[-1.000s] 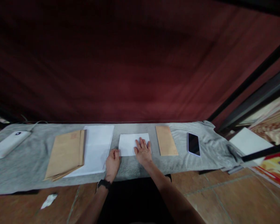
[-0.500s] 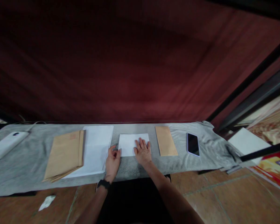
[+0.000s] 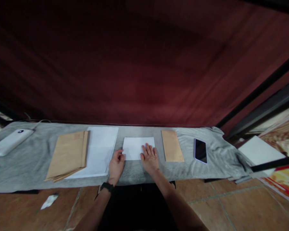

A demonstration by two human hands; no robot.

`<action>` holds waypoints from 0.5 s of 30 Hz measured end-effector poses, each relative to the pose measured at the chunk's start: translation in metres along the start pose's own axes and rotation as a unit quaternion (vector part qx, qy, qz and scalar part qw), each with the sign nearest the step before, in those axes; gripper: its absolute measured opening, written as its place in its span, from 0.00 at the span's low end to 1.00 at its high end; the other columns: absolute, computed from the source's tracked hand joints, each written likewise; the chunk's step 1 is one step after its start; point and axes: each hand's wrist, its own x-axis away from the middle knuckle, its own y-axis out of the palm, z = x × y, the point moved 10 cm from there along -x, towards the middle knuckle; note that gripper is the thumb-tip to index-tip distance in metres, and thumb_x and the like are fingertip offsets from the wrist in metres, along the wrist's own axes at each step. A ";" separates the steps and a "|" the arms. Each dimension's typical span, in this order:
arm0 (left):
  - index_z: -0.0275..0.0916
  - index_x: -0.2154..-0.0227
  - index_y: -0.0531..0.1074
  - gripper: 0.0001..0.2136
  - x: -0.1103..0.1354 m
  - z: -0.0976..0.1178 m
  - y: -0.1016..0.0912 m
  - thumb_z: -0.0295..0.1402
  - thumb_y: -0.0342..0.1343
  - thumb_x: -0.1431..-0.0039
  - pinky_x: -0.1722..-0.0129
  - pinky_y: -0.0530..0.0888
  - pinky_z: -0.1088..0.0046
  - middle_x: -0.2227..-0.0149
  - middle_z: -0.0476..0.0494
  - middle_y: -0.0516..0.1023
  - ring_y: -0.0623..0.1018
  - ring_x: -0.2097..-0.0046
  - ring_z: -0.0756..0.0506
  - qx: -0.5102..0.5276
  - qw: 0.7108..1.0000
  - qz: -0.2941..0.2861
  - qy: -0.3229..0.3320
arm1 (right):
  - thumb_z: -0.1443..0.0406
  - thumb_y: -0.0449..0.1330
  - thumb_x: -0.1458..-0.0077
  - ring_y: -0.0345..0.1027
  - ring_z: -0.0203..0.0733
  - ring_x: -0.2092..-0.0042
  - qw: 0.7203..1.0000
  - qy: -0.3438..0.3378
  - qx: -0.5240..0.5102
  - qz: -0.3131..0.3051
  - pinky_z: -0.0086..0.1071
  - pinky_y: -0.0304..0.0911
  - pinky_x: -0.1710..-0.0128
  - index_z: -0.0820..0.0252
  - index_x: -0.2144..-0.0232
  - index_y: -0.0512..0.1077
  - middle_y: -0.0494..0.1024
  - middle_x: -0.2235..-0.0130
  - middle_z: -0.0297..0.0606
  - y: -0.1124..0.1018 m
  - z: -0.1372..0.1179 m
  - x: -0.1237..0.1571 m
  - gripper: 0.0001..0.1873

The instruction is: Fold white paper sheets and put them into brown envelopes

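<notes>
Curtain: dark red, hanging across the far side and closing off the view. Floor: tiled, below the near edge. Cloth: grey, wrinkled toward the right end, bearing everything I have laid out.

Paper pile: white, left of centre, partly under the envelope pile, whose brown pieces fan slightly at the near edge. I judge both are kept to this side to leave the middle free for my hands. Device: white, far left, a cord beside its far end, well apart from the rest.

Sheet: white, flat on the cloth directly before me, between the paper pile and the lone envelope. That envelope lies flat, apart from the sheet and, I judge, within easy reach of my right hand.

The right hand is palm down on the sheet's right part, fingers slightly spread, presumably to stop it sliding. My left hand is curled at its left edge, thumb and forefinger close together; whether they pinch the paper I cannot tell.

Phone: right of the lone envelope, touching neither paper nor hand. Band: black, on my left wrist.
</notes>
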 end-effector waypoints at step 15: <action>0.41 0.56 0.76 0.13 -0.001 0.000 0.002 0.36 0.51 0.40 0.61 0.74 0.69 0.64 0.44 0.83 0.81 0.62 0.43 -0.045 0.999 -0.009 -0.018 | 0.61 0.50 0.32 0.54 0.51 0.31 0.998 0.002 -0.011 0.054 0.49 0.45 0.32 0.62 0.35 0.63 0.60 0.32 0.46 -0.012 0.011 0.027 0.26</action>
